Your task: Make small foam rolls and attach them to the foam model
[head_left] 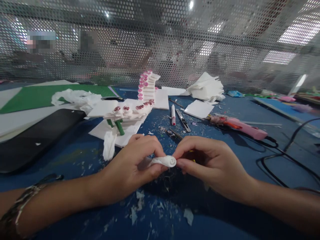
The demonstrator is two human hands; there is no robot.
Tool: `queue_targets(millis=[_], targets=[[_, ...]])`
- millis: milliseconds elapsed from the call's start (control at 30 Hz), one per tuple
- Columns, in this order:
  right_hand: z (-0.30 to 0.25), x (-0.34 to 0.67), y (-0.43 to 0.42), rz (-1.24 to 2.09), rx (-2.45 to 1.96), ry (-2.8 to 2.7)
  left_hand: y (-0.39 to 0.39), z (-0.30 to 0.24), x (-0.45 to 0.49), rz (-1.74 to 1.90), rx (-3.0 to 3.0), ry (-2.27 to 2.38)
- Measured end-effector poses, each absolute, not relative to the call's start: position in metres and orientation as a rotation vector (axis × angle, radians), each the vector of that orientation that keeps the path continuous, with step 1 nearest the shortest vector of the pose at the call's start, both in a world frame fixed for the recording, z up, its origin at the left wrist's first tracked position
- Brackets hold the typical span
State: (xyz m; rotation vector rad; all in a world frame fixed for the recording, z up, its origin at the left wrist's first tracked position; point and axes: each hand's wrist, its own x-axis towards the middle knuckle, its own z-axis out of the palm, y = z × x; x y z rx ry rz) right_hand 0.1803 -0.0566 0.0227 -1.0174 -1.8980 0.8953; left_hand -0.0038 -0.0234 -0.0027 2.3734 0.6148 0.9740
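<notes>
A small roll of white tissue paper (pixel 170 161), its spiral end facing right, is pinched between thumb and fingers of my left hand (pixel 140 160). At that spiral end, my right hand (pixel 212 163) has thumb and index finger pressed against the roll's edge. Beyond my left hand lie several white paper roses with dark red tips (pixel 126 110), two green stems (pixel 119 127) showing below them. A loose twist of white tissue (pixel 109 145) lies left of my left hand. Farther back rises a stack of white rolls with pink tips (pixel 146 87).
A pink glue gun (pixel 240 127) with a black cable (pixel 282 153) lies right. A marker (pixel 173 115) and a utility knife (pixel 183 120) lie mid-table. A tissue stack (pixel 206 87) stands behind, near the perforated metal screen (pixel 160 40). A black phone-like slab (pixel 42 138) lies left; paper scraps (pixel 188 216) litter the front.
</notes>
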Motion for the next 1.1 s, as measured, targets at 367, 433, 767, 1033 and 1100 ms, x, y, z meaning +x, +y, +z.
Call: queue_targets(millis=[367, 433, 767, 1033, 1100], targets=[[0.023, 0.186, -0.052, 0.907, -1.043, -1.802, -0.026, -0.004, -0.006, 0.916, 2.175, 0.692], [0.024, 0.186, -0.050, 0.890, -1.033, -1.809, -0.025, -0.004, -0.006, 0.927, 2.209, 0.682], [0.034, 0.197, -0.045, 0.565, -1.122, -2.103, -0.025, 0.003, -0.003, 0.980, 2.564, 0.903], [0.046, 0.206, -0.052, -0.480, -1.880, -2.567, -0.044, 0.007, -0.004, 1.003, 2.164, 0.879], [0.047, 0.207, -0.056, -0.387, -1.946, -2.638, -0.052, 0.008, -0.002, 1.042, 2.075, 0.766]])
